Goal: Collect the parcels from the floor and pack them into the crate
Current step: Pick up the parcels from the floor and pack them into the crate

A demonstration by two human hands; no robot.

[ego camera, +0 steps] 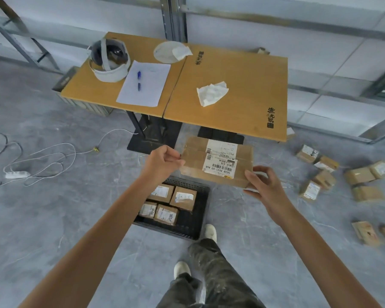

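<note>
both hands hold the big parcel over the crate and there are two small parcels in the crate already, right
Not quite. The head view shows four small parcels in the crate, not two. The rest stands: the left hand and right hand hold the big parcel over the crate.

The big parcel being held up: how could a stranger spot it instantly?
Find the yellow-brown wooden table, then the black plastic mesh crate on the floor before it. Held just above that crate is a flat brown cardboard parcel. It bears two white barcode labels and far outsizes the small brown parcels in the crate and scattered on the floor.
</note>
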